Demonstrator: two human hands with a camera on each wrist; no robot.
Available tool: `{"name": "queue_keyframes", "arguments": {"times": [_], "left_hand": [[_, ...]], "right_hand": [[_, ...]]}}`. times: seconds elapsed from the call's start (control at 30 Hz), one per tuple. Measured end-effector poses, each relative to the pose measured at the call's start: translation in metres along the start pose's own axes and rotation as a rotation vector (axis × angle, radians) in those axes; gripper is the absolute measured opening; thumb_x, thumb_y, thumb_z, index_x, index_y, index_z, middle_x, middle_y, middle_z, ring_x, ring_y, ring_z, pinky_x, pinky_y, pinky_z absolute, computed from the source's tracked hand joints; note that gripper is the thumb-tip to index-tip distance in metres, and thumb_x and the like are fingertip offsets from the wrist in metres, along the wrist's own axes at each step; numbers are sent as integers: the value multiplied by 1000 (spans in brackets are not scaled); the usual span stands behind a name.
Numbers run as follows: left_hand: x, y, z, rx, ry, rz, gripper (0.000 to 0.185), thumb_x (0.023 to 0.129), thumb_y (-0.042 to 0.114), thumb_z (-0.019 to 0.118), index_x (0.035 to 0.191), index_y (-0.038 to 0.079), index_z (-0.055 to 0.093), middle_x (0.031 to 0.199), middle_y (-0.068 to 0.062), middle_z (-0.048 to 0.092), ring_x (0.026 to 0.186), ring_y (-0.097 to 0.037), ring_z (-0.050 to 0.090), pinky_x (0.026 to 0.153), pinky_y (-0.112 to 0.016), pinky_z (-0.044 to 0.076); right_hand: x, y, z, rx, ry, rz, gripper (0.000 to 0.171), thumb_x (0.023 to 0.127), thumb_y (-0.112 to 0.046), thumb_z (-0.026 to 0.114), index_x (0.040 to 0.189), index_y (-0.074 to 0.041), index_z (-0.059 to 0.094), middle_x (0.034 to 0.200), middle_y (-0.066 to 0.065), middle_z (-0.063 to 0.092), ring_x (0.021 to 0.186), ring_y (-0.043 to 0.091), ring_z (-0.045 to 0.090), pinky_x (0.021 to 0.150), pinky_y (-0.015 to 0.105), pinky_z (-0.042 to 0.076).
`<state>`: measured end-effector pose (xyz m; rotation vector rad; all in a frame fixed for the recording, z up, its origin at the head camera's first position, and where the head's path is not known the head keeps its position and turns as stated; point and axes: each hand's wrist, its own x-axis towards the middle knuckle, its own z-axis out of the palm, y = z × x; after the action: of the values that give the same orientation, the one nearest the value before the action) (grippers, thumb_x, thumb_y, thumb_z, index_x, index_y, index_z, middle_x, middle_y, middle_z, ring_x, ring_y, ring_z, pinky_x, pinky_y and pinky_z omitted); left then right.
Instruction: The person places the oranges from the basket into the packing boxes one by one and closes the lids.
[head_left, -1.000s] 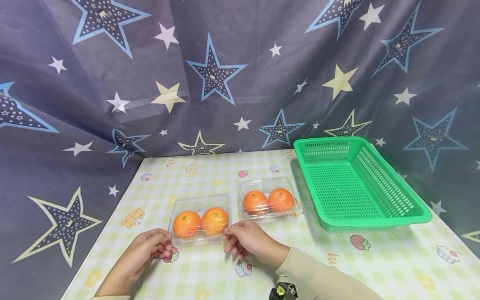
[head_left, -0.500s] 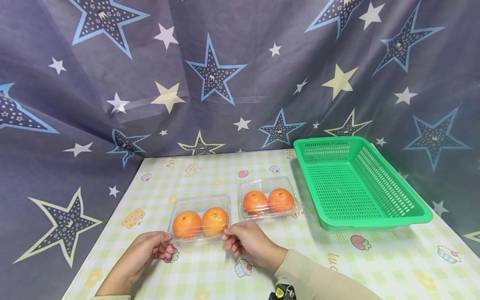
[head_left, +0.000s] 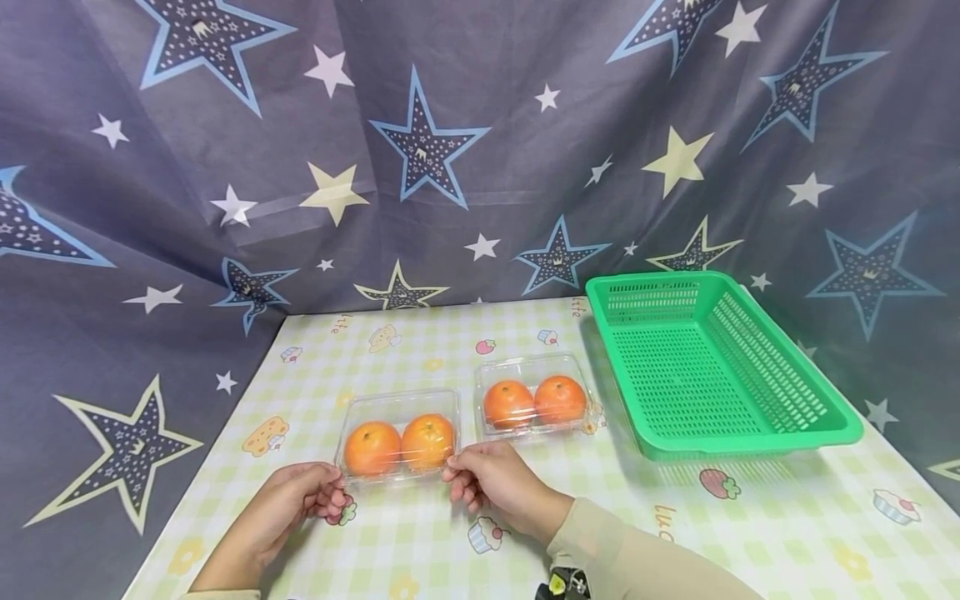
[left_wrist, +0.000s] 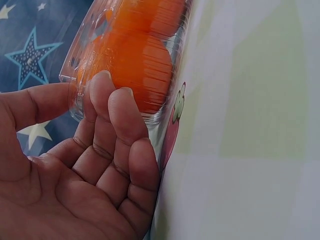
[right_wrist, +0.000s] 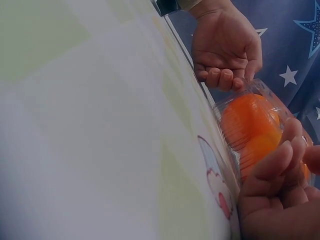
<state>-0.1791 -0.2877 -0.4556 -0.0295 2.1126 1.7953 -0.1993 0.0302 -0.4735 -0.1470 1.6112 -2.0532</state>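
A clear plastic clamshell box (head_left: 360, 408) with two oranges inside rests on the table in front of me. My left hand (head_left: 303, 492) pinches its near left corner between thumb and index finger; the other fingers curl loosely below. At the near right corner, my right hand (head_left: 498, 483) pinches the rim the same way. In the left wrist view one orange (left_wrist: 140, 70) shows through the ribbed wall, close to the fingertips (left_wrist: 122, 107). A second clear clamshell box (head_left: 483, 375), also holding two oranges, sits just behind and to the right, touched by neither hand.
A green plastic basket (head_left: 660, 437) with slotted walls stands at the right of the table. The table wears a checked cloth (head_left: 420, 542) with printed cakes and strawberries. A dark curtain with stars (head_left: 480, 150) hangs behind.
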Motion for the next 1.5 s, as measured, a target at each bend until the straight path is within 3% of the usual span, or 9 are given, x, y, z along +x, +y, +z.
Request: {"name": "queue_keyframes", "arguments": {"times": [1.17, 1.5], "left_hand": [[1, -1, -3, -15, -42, 15, 26, 107, 18, 48, 100, 3, 68, 81, 2, 73, 74, -13, 71, 73, -30, 58], [0, 2, 0, -8, -1, 9, 24, 106, 16, 49, 98, 3, 67, 78, 2, 73, 71, -13, 70, 71, -30, 58]], "right_hand": [[0, 1, 4, 2, 30, 23, 17, 95, -14, 60, 85, -3, 68, 61, -3, 61, 51, 5, 54, 49, 19, 50], [1, -1, 4, 15, 19, 41, 18, 95, -15, 60, 84, -4, 68, 61, -2, 61, 52, 6, 54, 50, 20, 51]]}}
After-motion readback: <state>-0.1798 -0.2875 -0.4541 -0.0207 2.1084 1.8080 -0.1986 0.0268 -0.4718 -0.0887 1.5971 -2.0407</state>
